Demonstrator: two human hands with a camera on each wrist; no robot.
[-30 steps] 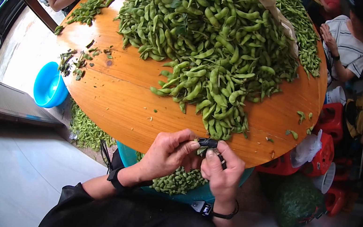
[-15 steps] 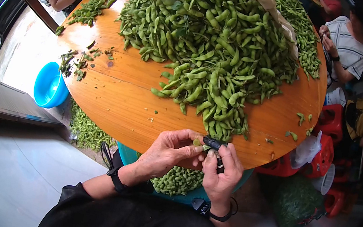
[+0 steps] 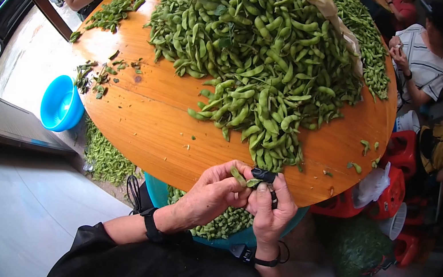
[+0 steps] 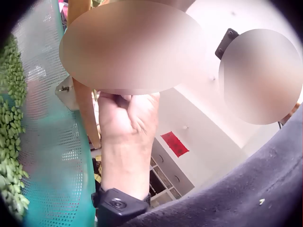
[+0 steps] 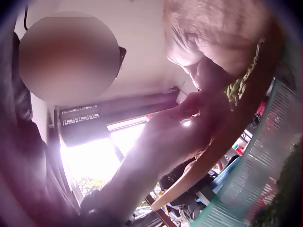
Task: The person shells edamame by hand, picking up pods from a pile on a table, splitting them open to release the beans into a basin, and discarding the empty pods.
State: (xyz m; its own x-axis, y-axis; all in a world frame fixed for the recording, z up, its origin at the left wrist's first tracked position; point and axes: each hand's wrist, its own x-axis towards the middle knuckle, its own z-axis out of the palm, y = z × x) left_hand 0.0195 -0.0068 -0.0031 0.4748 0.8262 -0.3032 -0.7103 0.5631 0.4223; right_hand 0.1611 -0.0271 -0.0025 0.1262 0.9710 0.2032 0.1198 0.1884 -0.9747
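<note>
In the head view my left hand point(image 3: 212, 189) pinches a green soybean pod point(image 3: 237, 174) between thumb and fingers, just over the near table edge. Right beside it, my right hand point(image 3: 272, 210) grips the pod's other end between thumb and index finger. Black tape point(image 3: 263, 175) wraps that index finger. Below both hands sits a teal mesh basin point(image 3: 155, 190) holding shelled green beans point(image 3: 225, 223). The left wrist view shows the left hand point(image 4: 129, 116) beside the basin, its fingers hidden by a blurred patch. In the right wrist view, the right hand point(image 5: 213, 38) is near the table rim.
A heap of soybean pods point(image 3: 258, 51) covers much of the round wooden table point(image 3: 149, 121). Leafy scraps point(image 3: 95, 78) lie on its left side. A blue basin point(image 3: 61, 104), floor pods point(image 3: 105, 158) and red stools point(image 3: 393, 189) stand around it. Two people sit across the table.
The pod end in my left fingers has tilted up and shows more. Both hands stay close together over the basin. The person at far right has shifted their hands slightly.
</note>
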